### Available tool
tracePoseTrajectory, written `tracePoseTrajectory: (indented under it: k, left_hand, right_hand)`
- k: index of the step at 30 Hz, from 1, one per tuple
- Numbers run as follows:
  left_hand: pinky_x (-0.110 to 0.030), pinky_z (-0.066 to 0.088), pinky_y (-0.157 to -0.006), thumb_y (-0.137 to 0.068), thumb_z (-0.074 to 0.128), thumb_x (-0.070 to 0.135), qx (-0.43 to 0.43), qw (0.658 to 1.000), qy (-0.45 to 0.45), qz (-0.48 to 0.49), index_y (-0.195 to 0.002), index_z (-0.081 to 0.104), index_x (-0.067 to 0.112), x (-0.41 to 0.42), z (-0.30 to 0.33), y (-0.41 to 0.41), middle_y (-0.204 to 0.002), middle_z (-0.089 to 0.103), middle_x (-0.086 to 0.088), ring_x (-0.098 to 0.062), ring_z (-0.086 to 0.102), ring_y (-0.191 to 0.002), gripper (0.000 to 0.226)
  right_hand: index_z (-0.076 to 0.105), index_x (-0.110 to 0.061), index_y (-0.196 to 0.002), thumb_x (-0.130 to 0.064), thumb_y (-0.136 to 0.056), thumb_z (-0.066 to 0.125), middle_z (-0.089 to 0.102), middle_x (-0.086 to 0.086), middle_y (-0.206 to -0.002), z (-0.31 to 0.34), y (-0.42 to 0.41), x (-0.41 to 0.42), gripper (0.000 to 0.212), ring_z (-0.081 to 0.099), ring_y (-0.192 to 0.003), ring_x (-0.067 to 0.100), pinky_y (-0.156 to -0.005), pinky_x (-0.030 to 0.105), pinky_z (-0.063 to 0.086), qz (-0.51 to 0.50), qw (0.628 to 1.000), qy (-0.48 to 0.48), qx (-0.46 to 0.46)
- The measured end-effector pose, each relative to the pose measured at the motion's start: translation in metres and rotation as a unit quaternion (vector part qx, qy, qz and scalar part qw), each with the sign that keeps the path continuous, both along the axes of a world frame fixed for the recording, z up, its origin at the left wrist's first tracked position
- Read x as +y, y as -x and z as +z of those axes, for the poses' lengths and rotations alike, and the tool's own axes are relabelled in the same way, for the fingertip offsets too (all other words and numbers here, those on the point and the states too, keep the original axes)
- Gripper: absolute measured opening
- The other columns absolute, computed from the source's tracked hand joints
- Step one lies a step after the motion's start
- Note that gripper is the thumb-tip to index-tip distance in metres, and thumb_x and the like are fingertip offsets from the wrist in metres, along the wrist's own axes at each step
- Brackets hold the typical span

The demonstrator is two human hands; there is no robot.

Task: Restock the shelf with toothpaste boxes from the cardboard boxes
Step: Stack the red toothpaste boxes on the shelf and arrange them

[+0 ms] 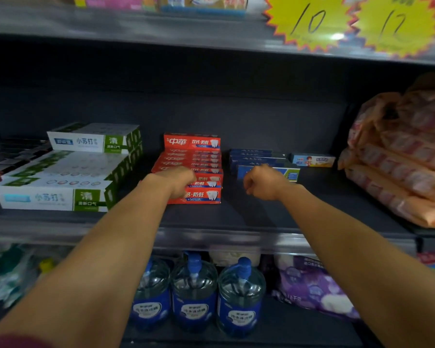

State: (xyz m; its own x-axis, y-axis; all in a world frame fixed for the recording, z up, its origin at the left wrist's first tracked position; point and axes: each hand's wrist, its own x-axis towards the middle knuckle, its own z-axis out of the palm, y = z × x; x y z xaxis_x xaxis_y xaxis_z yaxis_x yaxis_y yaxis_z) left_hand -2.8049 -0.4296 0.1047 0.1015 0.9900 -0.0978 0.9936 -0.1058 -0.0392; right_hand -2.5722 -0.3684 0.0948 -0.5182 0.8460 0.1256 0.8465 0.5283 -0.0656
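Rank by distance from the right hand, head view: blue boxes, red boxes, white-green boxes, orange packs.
From the right hand:
1. Blue boxes: right at the hand, just behind its fingers.
2. Red boxes: next stack to the left, under the left hand.
3. Orange packs: far right of the shelf.
4. White-green boxes: far left, beyond the red stack.

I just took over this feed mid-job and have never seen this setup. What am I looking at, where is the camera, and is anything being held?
There is no machine: a person wears one camera on the head, looking down at both bare arms reaching into a store shelf. The left hand rests on the stack of red toothpaste boxes. The right hand is loosely curled in front of the blue toothpaste boxes; whether it holds one is unclear. White-and-green boxes lie to the left, pink packages to the right, water bottles below.
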Motion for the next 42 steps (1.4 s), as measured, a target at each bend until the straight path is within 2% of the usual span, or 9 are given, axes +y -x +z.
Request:
tracePoseTrajectory:
  k: [7,14,20,28,35,39,42]
  left_hand:
    - [-0.039,0.038,-0.107,-0.090,0.063,0.017,0.044,0.996,-0.068,-0.043,-0.136,0.052,0.015,0.016,-0.010,0.006,-0.133,0.050,-0.009,-0.027,0.048,-0.122,0.047]
    - [-0.039,0.042,-0.104,-0.088,0.065,0.015,0.050,0.991,-0.124,-0.032,-0.135,0.052,0.011,0.023,-0.018,0.010,-0.133,0.048,-0.009,-0.027,0.049,-0.120,0.049]
    - [-0.039,0.041,-0.105,-0.090,0.062,0.013,-0.009,0.991,-0.133,-0.015,-0.141,0.044,0.015,0.025,-0.022,0.012,-0.135,0.046,-0.008,-0.027,0.046,-0.123,0.054]
    - [-0.042,0.036,-0.110,-0.089,0.062,0.010,0.062,0.983,-0.164,-0.046,-0.143,0.045,0.019,0.025,-0.024,0.006,-0.140,0.042,-0.009,-0.029,0.040,-0.130,0.057]
    - [-0.044,0.038,-0.109,-0.088,0.065,0.010,0.045,0.985,-0.163,-0.041,-0.143,0.043,0.017,0.031,-0.026,0.006,-0.140,0.042,-0.009,-0.029,0.041,-0.131,0.060]
    - [-0.043,0.040,-0.108,-0.087,0.065,0.008,0.038,0.984,-0.166,-0.046,-0.142,0.045,0.017,0.032,-0.026,0.005,-0.139,0.043,-0.009,-0.028,0.042,-0.129,0.059]
    - [-0.043,0.040,-0.108,-0.087,0.065,0.008,0.039,0.984,-0.168,-0.046,-0.143,0.044,0.018,0.033,-0.027,0.006,-0.139,0.043,-0.010,-0.029,0.042,-0.129,0.060]
  right_hand:
    - [0.072,-0.022,-0.086,-0.014,-0.083,0.063,0.069,0.001,-0.098,-0.007,0.000,0.011,0.012,0.062,-0.094,0.023,-0.081,0.036,0.053,-0.004,1.000,0.004,-0.002]
    - [0.070,-0.023,-0.085,-0.014,-0.083,0.064,0.068,0.000,-0.099,-0.004,0.005,0.015,0.011,0.060,-0.096,0.022,-0.082,0.036,0.052,0.000,1.000,0.000,-0.005]
    - [0.071,-0.023,-0.085,-0.014,-0.084,0.063,0.068,0.000,-0.099,-0.002,0.007,0.016,0.011,0.060,-0.095,0.021,-0.082,0.036,0.053,-0.003,1.000,-0.001,-0.008]
    - [0.071,-0.022,-0.084,-0.013,-0.083,0.063,0.068,0.001,-0.097,-0.003,0.012,0.014,0.012,0.061,-0.093,0.021,-0.084,0.039,0.054,0.005,1.000,0.001,-0.014]
    - [0.071,-0.021,-0.088,-0.014,-0.085,0.063,0.067,0.002,-0.096,-0.006,0.014,0.013,0.010,0.061,-0.091,0.021,-0.078,0.032,0.051,0.006,1.000,0.000,-0.016]
    - [0.071,-0.022,-0.086,-0.015,-0.084,0.064,0.067,0.003,-0.098,-0.006,0.016,0.013,0.010,0.061,-0.091,0.022,-0.082,0.039,0.054,0.004,1.000,0.002,-0.020]
    - [0.071,-0.022,-0.085,-0.014,-0.084,0.063,0.067,0.003,-0.098,-0.006,0.018,0.012,0.011,0.061,-0.091,0.022,-0.083,0.039,0.054,0.004,1.000,0.002,-0.017]
